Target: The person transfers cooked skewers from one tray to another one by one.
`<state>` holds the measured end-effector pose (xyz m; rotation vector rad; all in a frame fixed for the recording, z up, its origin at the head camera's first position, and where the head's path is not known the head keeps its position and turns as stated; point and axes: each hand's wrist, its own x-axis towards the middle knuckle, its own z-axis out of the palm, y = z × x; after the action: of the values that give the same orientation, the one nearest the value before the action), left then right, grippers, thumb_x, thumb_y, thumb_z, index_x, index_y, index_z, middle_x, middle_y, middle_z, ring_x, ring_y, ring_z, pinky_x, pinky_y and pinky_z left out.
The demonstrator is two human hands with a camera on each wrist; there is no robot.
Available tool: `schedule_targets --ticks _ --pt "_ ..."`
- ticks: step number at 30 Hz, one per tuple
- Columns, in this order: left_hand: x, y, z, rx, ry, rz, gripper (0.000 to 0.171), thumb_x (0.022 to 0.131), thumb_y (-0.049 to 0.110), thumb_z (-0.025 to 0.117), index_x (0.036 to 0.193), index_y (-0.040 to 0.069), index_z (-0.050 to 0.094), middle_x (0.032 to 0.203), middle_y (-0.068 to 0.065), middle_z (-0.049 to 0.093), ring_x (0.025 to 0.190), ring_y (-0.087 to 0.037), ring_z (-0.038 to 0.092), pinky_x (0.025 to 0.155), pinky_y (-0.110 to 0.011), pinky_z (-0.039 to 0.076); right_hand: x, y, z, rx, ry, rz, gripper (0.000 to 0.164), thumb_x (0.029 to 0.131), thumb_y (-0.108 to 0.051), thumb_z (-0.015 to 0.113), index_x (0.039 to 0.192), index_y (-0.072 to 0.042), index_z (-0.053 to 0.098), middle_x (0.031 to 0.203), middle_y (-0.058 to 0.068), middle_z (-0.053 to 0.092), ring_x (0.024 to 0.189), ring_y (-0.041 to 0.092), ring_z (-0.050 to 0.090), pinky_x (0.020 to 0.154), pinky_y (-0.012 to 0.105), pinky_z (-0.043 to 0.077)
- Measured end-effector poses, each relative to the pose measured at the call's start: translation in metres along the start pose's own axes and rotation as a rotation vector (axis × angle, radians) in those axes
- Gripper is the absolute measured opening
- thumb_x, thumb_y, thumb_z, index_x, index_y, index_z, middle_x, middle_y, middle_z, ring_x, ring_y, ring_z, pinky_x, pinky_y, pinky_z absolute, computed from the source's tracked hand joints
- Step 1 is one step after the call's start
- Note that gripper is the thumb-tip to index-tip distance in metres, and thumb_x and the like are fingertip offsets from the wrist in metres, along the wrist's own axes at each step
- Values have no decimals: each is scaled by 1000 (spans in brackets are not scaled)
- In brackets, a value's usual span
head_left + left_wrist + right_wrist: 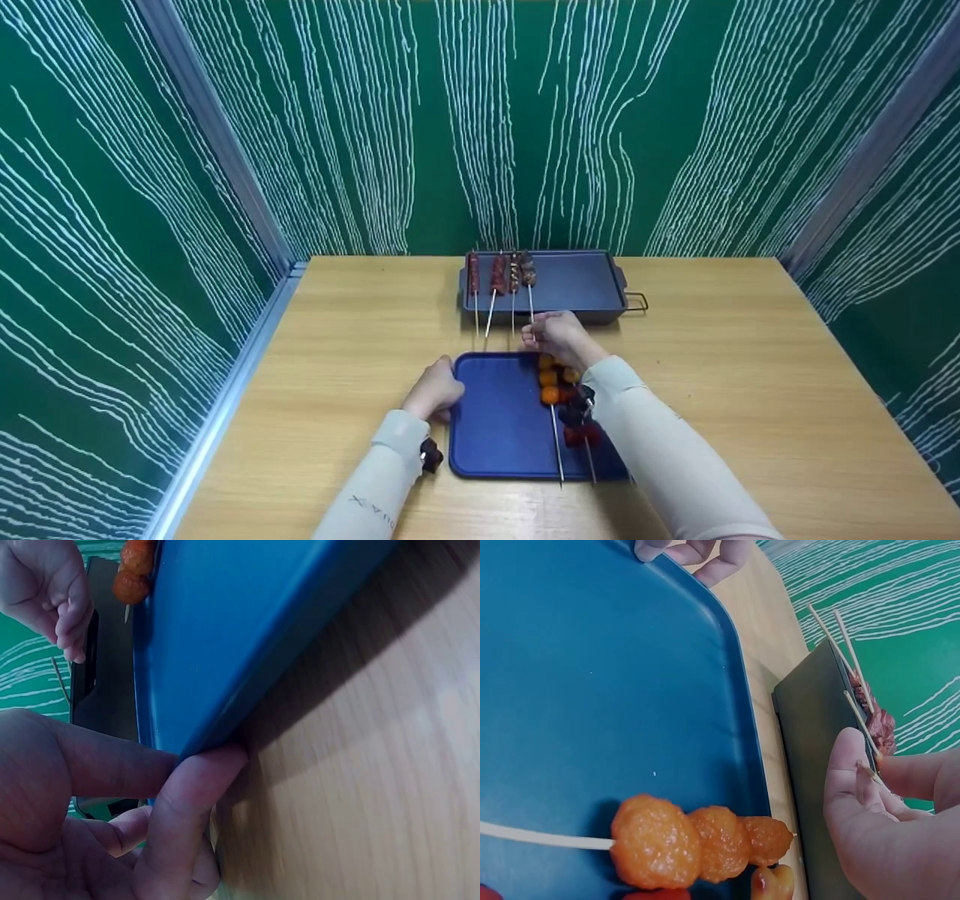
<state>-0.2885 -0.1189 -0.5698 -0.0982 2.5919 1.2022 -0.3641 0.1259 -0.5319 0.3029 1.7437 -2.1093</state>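
Note:
My left hand pinches the left rim of a blue tray; thumb and finger meet at its edge in the left wrist view. Beyond the tray, my right hand pinches the stick end of a meat skewer, whose meat lies on a dark grill pan. Left of it on the pan are several more skewers, among them a red meat skewer, sticks pointing toward me. On the tray's right side lies a skewer of orange balls, beside a dark-and-red skewer partly hidden by my right forearm.
The pan stands at the back of the wooden table, with a wire handle sticking out on its right. Green walls with white lines close in the back and both sides.

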Motion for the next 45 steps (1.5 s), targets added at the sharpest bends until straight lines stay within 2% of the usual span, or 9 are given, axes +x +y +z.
schedule_targets --ticks 4,7,12,15,22,32,39,45 --pt "0 0 1 16 -2 1 42 93 -2 48 134 -7 52 127 -36 65 41 -20 59 34 -31 56 1 0 -1 -12 -8 3 17 106 14 43 118 3 50 85 11 66 67 15 62 66 25 62" --pt "-1 0 0 18 -2 3 33 93 -2 49 125 -5 54 118 -33 67 41 -19 58 34 -30 55 1 0 -1 -4 -18 -6 18 105 15 40 117 4 49 83 10 64 65 16 58 63 26 57" --pt "-2 0 0 -36 -8 -18 17 91 -4 47 107 1 52 101 -24 64 41 -19 56 32 -28 51 2 0 0 22 -39 -27 17 104 16 41 111 4 50 78 8 60 62 14 55 60 23 54" --pt "-2 0 -1 -53 -5 -28 13 91 -4 46 101 4 49 95 -19 60 41 -19 55 32 -28 50 1 -1 0 20 -38 -28 17 104 16 42 109 3 53 78 7 61 63 14 55 59 23 53" --pt "-1 -1 1 -46 8 -27 15 92 -3 46 104 3 52 97 -20 62 41 -19 56 35 -30 54 -3 -4 0 13 -15 -22 17 105 13 45 112 2 55 80 7 63 63 14 56 58 23 54" --pt "-3 -1 1 -52 20 -22 15 92 -4 48 105 2 53 97 -22 63 42 -19 54 33 -28 50 -13 -7 -1 6 -10 -35 19 105 13 47 119 4 56 83 8 67 64 14 59 59 22 57" --pt "-2 -2 2 -66 17 -14 17 90 -4 47 106 1 53 95 -22 63 41 -19 54 32 -28 50 -21 -10 0 24 -40 -38 18 104 14 46 116 3 56 81 7 67 65 14 63 60 22 61" --pt "2 -5 3 -47 23 -20 18 90 -4 47 106 1 54 91 -19 61 40 -17 54 31 -25 48 -30 -12 -1 18 -69 -31 21 106 12 46 122 5 56 82 7 69 69 15 67 66 24 64"
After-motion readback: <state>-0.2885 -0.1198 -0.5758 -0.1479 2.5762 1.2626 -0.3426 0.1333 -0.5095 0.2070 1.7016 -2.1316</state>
